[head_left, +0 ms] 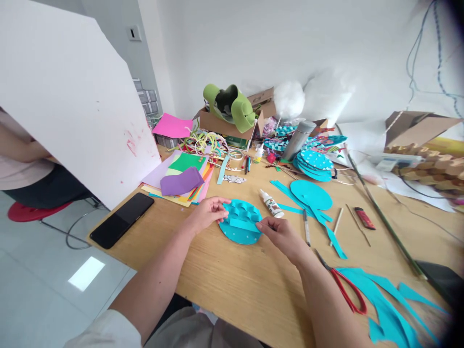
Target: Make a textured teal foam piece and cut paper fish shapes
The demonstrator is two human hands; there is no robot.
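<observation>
A round turquoise paper disc [239, 237] with pale dots lies on the table in front of me, bearing curled paper loops across its upper half. Just below the loops runs a narrow turquoise paper strip [243, 225]. My left hand [207, 213] is at the disc's left edge, thumb and fingers closed around it. The strip's right end is pinched between the thumb and fingers of my right hand [282, 236]. A white glue bottle [271, 204] lies on its side just beyond the right hand.
Red-handled scissors [348, 289] and turquoise paper scraps [384, 299] lie at right. Another turquoise disc [311, 194], a pen [306, 227] and a red lighter [364, 218] are farther back. A black phone [122, 220] and coloured paper sheets [181, 181] occupy the left. A metal flask [299, 140] stands behind.
</observation>
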